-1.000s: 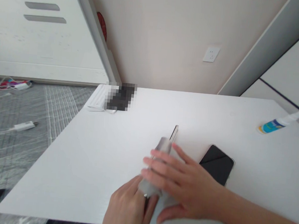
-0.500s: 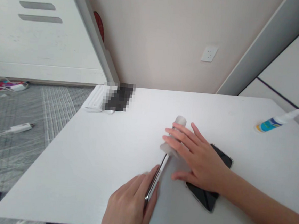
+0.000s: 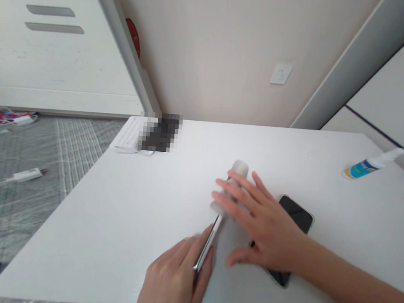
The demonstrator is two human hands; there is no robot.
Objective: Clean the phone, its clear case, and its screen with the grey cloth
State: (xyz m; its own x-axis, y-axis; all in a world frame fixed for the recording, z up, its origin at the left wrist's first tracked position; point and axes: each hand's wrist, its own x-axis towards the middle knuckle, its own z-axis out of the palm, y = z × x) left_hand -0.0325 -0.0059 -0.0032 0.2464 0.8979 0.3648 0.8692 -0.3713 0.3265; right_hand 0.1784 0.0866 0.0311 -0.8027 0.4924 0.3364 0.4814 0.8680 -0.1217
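Note:
My left hand [image 3: 177, 274], at the table's front, is wrapped round a slim silver-edged phone [image 3: 204, 251] held on edge and slanting away from me. My right hand [image 3: 266, 223] reaches in from the right with fingers spread and thumb apart. Its fingers lie over a thin whitish sheet, like a tissue or wipe [image 3: 240, 168], at the phone's far end. The sheet shows beyond and below those fingers; its middle is hidden. Beneath my right hand and wrist a second, dark-screened phone [image 3: 297, 214] lies flat, partly covered.
On the white table [image 3: 109, 237] a blue-labelled spray bottle [image 3: 363, 169] stands at the right. A white face mask [image 3: 129, 135] lies at the back left beside a blurred dark patch. A cable with a white plug [image 3: 28, 174] rests on the grey floor covering at left.
My right hand and the whitish sheet have slid slightly toward me and left along the held phone. My left hand keeps its grip, with the phone tilted slightly differently.

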